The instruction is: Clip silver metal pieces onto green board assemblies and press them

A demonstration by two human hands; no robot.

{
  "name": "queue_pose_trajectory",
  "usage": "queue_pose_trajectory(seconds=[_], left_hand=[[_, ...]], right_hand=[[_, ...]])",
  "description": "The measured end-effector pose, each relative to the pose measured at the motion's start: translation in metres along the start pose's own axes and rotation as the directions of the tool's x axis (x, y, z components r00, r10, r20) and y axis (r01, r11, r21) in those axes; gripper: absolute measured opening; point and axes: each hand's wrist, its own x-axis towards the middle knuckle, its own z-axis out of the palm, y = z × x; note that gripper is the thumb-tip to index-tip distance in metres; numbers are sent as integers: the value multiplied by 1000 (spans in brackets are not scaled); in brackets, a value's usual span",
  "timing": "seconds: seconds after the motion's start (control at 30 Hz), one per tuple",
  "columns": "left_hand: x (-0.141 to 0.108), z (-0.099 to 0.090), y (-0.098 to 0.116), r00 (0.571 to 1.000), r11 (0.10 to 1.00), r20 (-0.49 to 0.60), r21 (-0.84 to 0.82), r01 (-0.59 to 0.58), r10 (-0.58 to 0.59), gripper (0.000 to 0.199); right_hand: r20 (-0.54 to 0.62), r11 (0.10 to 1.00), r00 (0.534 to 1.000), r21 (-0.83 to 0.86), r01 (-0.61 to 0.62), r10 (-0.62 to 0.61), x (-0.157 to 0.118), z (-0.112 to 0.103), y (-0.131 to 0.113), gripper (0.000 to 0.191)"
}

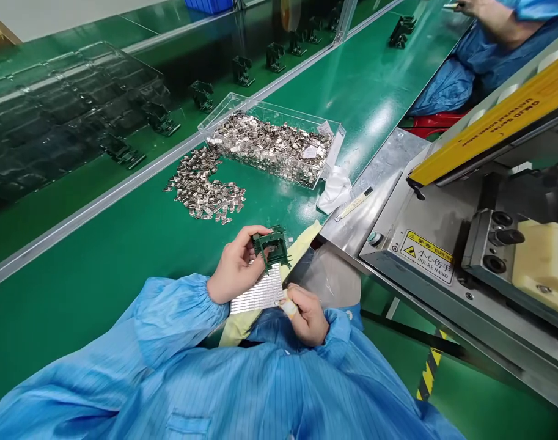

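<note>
My left hand [237, 264] is closed around a dark green plastic frame [277, 249], a squarish part with an open middle and thin prongs at its edges. Just below it, a pale sheet ruled with thin dark lines [258, 293] lies near my lap, partly covered by the left hand. My right hand [307, 315] is at the sheet's right edge, fingers curled in a pinch, with a whitish wrap [288, 304] on one digit. What sits between those fingertips is too small to make out. Yellow cloth or paper [301, 247] shows beneath the sheet.
Ahead stands a clear plastic box [338, 143] of small metal pieces, beside a loose metal pile [205, 189]. A white cloth [335, 190] and a cutter-like tool [353, 205] lie rightward. A machine with a warning label [426, 256] borders my right; a co-worker's hand [489, 18] is beyond.
</note>
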Motion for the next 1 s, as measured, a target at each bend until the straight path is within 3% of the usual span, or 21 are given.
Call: queue_pose_trajectory(seconds=[0.1,0.3,0.4,0.47,0.57,0.63,0.77,0.9,1.0], left_hand=[[0,0,1,1000,1000,11,-22,-10,10,31],[0,-1,3,1000,1000,15,-3,-14,14,35],[0,0,1,1000,998,10,-53,-16,17,35],[0,1,-1,1000,991,-1,-129,-22,22,34],[-1,4,-1,999,958,-36,-285,-10,0,31],[-3,7,0,998,923,-60,-386,-7,-18,32],[-9,10,3,998,880,-42,-475,17,-42,38],[-15,10,5,999,876,-25,-482,17,-33,38],[-17,9,7,1000,878,-15,-479,-3,-5,35]], right_hand=[[0,999,1000,-51,-16,16,-6,-4,2,37],[-56,973,989,-180,-143,135,-7,-17,13,12],[-102,950,977,-237,-205,185,-5,-27,12,21],[-138,936,972,-274,-223,191,-4,-36,2,21],[-221,936,958,-261,-236,180,-2,-49,-26,2],[-265,958,950,-186,-219,166,2,-53,-46,8],[-236,988,963,-56,-144,127,18,-44,-71,15],[-236,992,964,24,-124,126,38,-27,-73,12],[-268,996,964,-82,-24,1,49,-18,-73,10]])
